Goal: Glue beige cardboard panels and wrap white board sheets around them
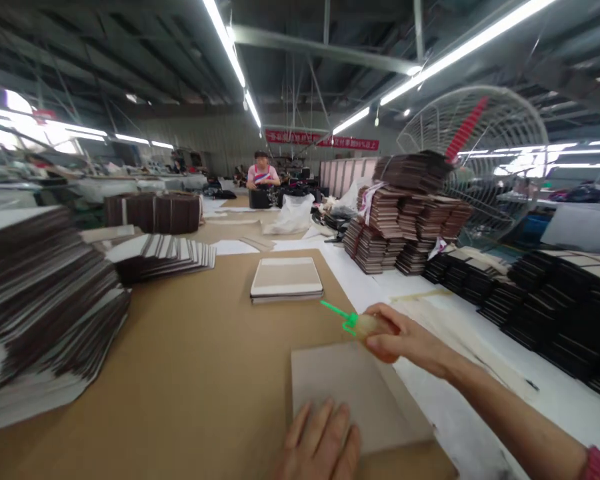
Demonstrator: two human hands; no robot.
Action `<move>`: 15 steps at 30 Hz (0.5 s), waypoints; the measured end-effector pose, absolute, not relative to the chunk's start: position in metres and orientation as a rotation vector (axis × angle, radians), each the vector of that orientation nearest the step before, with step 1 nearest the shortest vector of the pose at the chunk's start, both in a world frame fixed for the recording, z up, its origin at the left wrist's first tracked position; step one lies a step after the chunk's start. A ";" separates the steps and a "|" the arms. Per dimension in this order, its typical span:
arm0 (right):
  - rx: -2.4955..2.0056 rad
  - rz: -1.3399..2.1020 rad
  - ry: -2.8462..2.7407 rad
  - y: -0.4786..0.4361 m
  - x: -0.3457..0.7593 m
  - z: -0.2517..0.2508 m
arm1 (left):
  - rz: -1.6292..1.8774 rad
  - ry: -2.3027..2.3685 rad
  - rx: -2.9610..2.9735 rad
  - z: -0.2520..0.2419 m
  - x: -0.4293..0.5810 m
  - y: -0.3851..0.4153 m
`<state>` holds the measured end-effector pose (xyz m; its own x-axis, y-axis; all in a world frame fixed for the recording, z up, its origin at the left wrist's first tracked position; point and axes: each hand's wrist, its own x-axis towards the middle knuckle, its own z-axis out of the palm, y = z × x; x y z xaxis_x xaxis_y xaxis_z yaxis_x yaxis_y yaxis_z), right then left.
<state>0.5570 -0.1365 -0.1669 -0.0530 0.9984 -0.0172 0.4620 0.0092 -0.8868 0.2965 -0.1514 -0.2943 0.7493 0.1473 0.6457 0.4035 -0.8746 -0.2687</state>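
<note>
My left hand (324, 443) lies flat with its fingers stretched on a beige-grey panel (355, 393), which rests on the brown board near me. In my right hand (405, 337) is a squeeze bottle (373, 327) with yellowish contents and a thin green nozzle (336, 309). The fingers wrap round the bottle and hold it tilted above the panel's far edge, with the nozzle pointing left. Beyond the panel sits a small stack of white-edged beige pieces (287, 277).
Tall piles of dark-edged sheets (55, 300) stand at the left, with a fanned stack (163, 257) behind. Brown bundles (400, 213) and black bundles (555, 307) line the right side by a large caged fan (480, 160). A co-worker (263, 175) is at the far end.
</note>
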 end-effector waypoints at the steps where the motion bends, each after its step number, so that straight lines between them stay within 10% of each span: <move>1: -1.525 1.000 -1.581 -0.142 0.558 -0.168 | -0.876 -0.402 -2.572 -0.289 0.299 -0.159; 15: -1.480 1.047 -1.322 -0.177 0.537 -0.193 | -0.669 -0.664 -2.816 -0.287 0.303 -0.193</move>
<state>0.5372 -0.1766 -0.1935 0.0829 0.9958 -0.0391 0.2662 -0.0599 -0.9620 0.3028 -0.1933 -0.2869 0.7999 0.3826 0.4624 0.4597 -0.8859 -0.0622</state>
